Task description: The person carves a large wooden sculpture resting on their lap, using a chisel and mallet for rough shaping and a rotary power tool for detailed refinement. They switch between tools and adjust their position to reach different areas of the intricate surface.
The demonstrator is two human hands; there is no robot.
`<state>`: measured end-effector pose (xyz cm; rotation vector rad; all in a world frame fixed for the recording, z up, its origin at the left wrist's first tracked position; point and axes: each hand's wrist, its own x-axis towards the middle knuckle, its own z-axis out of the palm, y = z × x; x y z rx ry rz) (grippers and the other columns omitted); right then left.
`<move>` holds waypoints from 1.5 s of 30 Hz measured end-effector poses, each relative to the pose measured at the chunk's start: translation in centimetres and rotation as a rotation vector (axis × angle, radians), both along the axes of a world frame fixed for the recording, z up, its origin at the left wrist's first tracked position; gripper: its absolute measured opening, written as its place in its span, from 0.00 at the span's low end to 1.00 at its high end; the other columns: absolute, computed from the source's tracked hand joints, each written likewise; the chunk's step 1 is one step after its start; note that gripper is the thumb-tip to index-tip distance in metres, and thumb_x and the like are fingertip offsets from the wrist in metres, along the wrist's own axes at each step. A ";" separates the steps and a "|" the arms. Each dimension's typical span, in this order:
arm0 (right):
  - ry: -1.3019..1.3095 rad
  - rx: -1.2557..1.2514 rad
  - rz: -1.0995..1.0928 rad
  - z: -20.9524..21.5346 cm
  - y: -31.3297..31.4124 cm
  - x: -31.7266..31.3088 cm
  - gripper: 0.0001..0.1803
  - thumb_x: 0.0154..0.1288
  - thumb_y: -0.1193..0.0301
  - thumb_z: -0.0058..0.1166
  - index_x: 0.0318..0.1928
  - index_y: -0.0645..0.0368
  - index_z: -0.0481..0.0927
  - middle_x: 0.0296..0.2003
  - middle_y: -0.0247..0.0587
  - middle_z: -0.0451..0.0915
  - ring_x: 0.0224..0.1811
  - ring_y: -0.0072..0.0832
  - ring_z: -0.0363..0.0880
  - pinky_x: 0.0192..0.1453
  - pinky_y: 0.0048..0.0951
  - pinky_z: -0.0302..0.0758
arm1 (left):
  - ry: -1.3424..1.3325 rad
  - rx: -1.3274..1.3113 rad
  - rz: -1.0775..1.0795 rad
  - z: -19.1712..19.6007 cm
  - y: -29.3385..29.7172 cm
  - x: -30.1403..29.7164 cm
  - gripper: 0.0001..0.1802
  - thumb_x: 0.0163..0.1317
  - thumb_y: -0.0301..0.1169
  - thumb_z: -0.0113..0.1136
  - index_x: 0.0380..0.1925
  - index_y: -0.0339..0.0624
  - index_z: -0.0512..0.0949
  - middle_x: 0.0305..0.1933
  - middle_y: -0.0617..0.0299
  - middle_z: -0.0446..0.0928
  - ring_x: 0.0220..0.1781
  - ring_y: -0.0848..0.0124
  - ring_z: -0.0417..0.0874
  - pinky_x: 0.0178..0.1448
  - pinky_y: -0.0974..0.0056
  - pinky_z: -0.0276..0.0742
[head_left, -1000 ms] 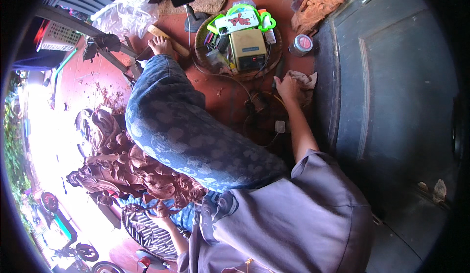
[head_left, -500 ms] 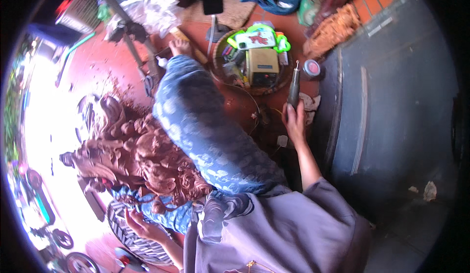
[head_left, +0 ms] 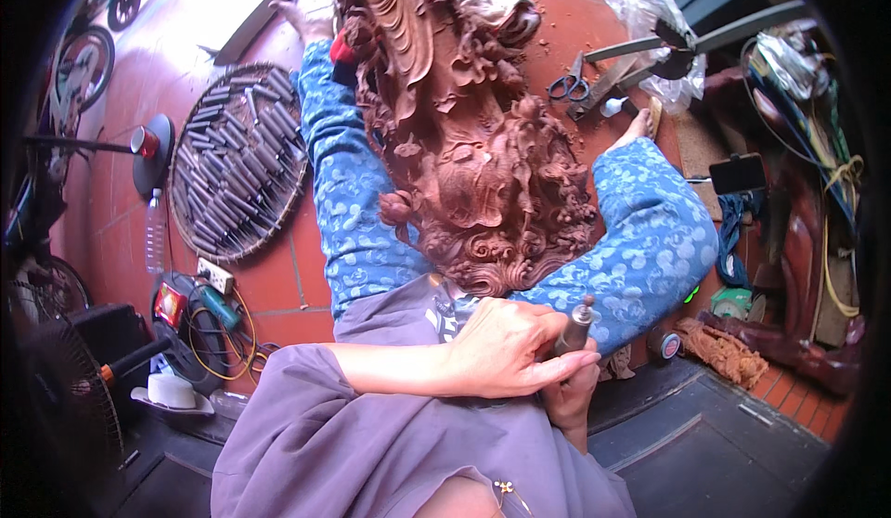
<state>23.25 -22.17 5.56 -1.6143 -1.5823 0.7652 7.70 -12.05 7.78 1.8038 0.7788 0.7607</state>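
"Both of them gripping?"
"Yes: left hand (head_left: pixel 501 349) and right hand (head_left: pixel 570 397) close around a grey rotary tool (head_left: pixel 574 332) near the right thigh (head_left: pixel 617 272), a carved brown sculpture (head_left: pixel 469 170) between the knees"

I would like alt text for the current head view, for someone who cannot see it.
The left hand and right hand meet at a dark, metal-tipped tool. A brown carved sculpture lies between blue trouser legs, with a round basket of rods on the left.
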 end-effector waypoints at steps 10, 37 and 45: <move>-0.149 -0.028 0.058 -0.5 4.7 -3.4 0.21 0.55 0.73 0.63 0.49 0.65 0.74 0.36 0.49 0.80 0.35 0.40 0.81 0.37 0.36 0.74 | 0.195 -0.087 0.124 -2.5 3.7 -2.5 0.34 0.51 0.56 0.64 0.06 0.39 0.68 0.08 0.53 0.65 0.11 0.56 0.69 0.17 0.58 0.63; 0.175 -0.131 0.522 7.4 14.8 1.5 0.14 0.53 0.75 0.65 0.41 0.64 0.83 0.32 0.43 0.82 0.33 0.30 0.81 0.37 0.26 0.77 | -0.337 -0.780 -0.342 -2.2 3.3 -1.7 0.11 0.63 0.36 0.56 0.35 0.38 0.77 0.16 0.66 0.73 0.20 0.79 0.74 0.25 0.69 0.70; 0.457 -0.055 0.083 8.1 20.4 5.7 0.07 0.59 0.78 0.61 0.39 0.64 0.83 0.34 0.36 0.82 0.36 0.20 0.79 0.41 0.22 0.76 | -0.234 -1.001 -0.331 -4.3 4.2 -0.9 0.16 0.66 0.34 0.54 0.20 0.40 0.70 0.18 0.66 0.74 0.22 0.79 0.73 0.28 0.71 0.68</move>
